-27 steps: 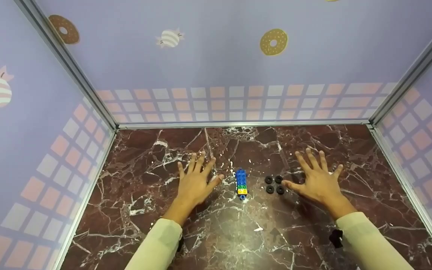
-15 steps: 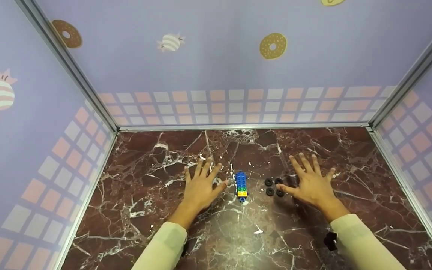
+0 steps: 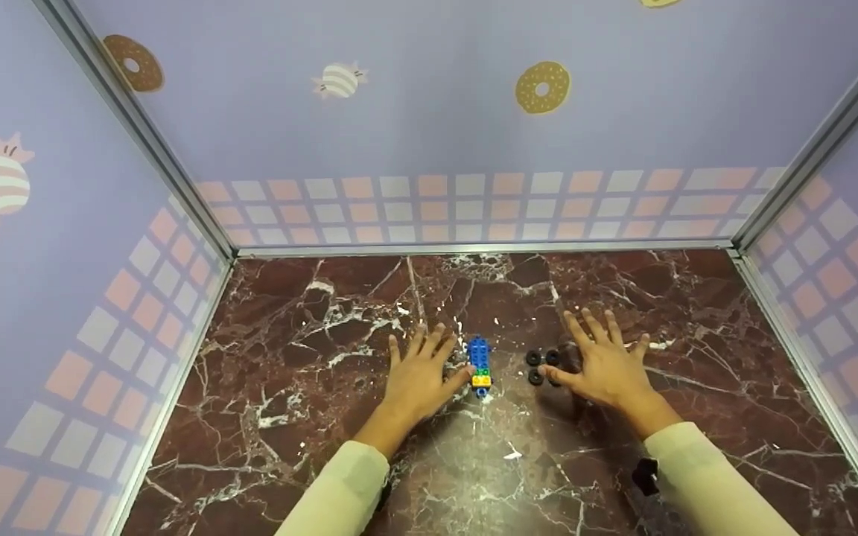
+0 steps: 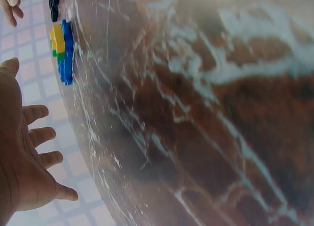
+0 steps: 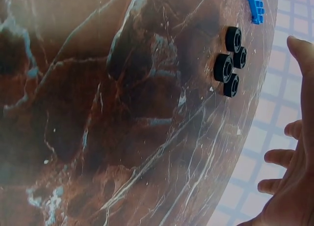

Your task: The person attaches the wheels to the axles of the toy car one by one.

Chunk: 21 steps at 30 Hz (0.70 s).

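Note:
Between the hands lies a blue toy car base (image 3: 478, 351), with a green and a yellow brick (image 3: 481, 380) stacked at its near end. To its right, several black toy wheels (image 3: 534, 358) are grouped; the right wrist view shows the wheels (image 5: 223, 68) lying apart from the base. My left hand (image 3: 418, 381) hovers with fingers spread, its thumb tip overlapping the base's left side in the head view. My right hand (image 3: 609, 372) is also spread above the table, its thumb over the wheels and partly hiding one. Neither hand holds anything.
The brown marbled tabletop (image 3: 503, 484) is enclosed by lilac panels with pink and white squares (image 3: 474, 193). Metal strips (image 3: 481, 247) run along the foot of the panels, at the back and both sides.
Both hands have moved inward: the left one rightward toward the car base, the right one leftward over the wheels. Fingers stay spread. The base and wheels have not been moved.

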### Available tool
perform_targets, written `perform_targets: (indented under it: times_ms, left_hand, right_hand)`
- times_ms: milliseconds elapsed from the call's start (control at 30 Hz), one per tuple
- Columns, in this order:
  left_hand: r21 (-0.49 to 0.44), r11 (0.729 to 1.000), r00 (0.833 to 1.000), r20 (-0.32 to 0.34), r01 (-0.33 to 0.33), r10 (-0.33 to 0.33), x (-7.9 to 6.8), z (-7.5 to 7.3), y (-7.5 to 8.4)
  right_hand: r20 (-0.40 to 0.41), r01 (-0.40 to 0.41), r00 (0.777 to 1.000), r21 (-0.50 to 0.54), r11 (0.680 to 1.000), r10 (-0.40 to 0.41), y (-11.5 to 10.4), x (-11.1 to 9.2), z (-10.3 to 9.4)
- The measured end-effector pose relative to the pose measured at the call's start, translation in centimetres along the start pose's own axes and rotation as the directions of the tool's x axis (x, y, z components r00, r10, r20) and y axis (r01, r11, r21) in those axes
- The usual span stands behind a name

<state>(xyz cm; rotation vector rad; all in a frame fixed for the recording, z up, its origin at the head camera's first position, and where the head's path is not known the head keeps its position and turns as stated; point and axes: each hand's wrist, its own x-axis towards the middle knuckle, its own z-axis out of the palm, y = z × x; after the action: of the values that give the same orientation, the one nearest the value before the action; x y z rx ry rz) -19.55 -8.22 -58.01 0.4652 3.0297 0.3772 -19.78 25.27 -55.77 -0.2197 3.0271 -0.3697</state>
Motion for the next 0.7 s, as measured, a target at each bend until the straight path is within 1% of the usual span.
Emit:
perform_targets:
  times_ms: [267,533,700]
  left_hand:
    - [0.003,0.999,0.999,0.012,-0.033,0.033,-0.1,0.8,1.2]
    - [0.027,0.999,0.999,0.021,-0.031,0.031,-0.1,1.3,2.2]
    - [0.051,0.999,1.0,0.011,-0.018,0.017,0.2,1.7,2.9]
  right_hand:
    - [0.008,0.006,1.0,0.004,1.0,-0.006,-0.6,0.2,0.4]
    - [-0.009,0.021,1.0,0.012,1.0,-0.021,-1.3,0.2,0.9]
    - [-0.02,0.033,0.999,0.002,0.999,-0.032,-1.7,0.1,1.0]
